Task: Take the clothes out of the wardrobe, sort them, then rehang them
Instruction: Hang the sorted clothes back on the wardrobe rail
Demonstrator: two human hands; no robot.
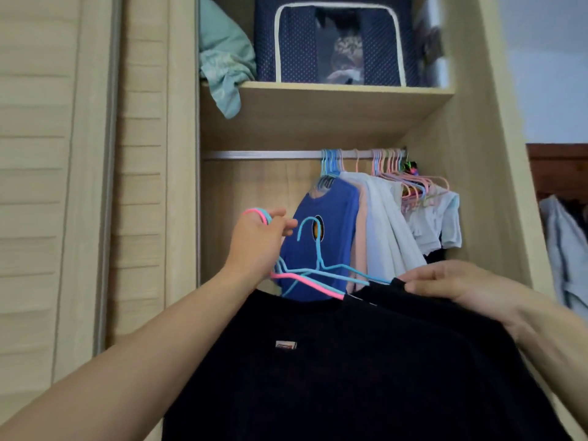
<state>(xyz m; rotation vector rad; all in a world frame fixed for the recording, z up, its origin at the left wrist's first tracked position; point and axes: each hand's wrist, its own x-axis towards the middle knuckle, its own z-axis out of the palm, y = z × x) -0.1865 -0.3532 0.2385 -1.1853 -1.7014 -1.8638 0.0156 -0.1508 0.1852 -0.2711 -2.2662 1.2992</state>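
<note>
Wooden wardrobe [471, 128] walls frame our view, its door slid off to the left. Nearest us hangs a black shirt [350, 370], spread between our arms. Our right hand [458, 283] pinches its shoulder at the collar edge. Our left hand [257, 240], up and to the left of the shirt, grips pink and blue hanger hooks [259, 214]; another blue hanger [318, 249] pokes up beside our fingers. Beyond, a blue shirt [321, 237] and pale clothes [391, 224] hang on the rail [261, 154]. Above sits a navy storage box [334, 43] beside green cloth [222, 62].
</note>
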